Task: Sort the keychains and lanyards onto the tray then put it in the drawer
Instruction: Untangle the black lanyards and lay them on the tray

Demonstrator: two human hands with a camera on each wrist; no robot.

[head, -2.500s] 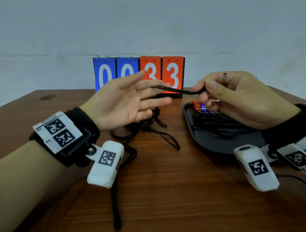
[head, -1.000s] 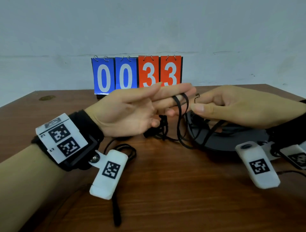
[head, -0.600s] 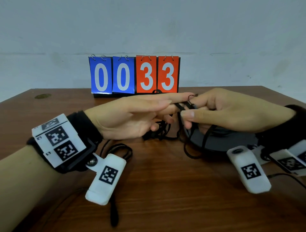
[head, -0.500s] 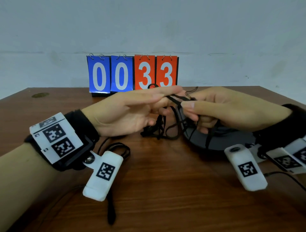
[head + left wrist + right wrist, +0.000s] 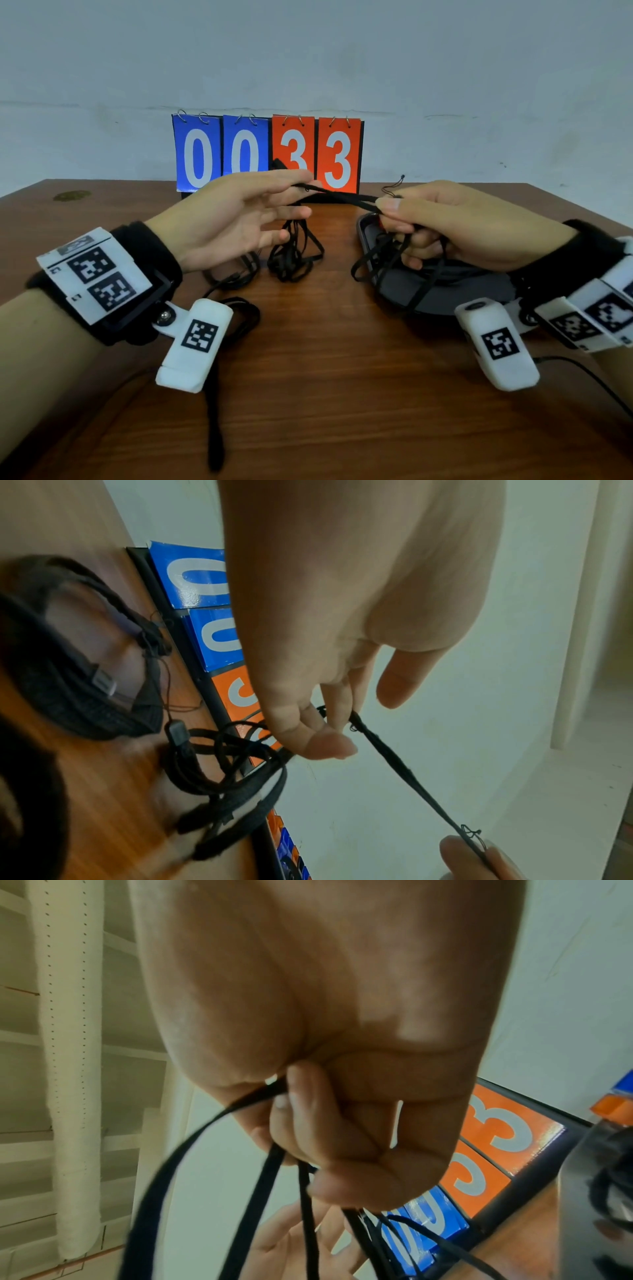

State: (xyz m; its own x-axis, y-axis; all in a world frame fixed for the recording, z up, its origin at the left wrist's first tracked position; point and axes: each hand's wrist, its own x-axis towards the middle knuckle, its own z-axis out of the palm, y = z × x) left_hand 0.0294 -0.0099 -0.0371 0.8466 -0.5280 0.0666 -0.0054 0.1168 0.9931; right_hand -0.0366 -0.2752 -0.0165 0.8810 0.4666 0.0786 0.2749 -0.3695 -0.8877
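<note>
Flip scoreboard stands upright at the table's back edge against a pale wall: two blue cards showing 0 0, two orange-red showing 3 3, hung on small metal rings, black base. Same board visible sideways in both wrist views. Wooden table, brown grain, with a round dull stain near its far left corner. Right wrist view: white perforated vertical strip in background.
</note>
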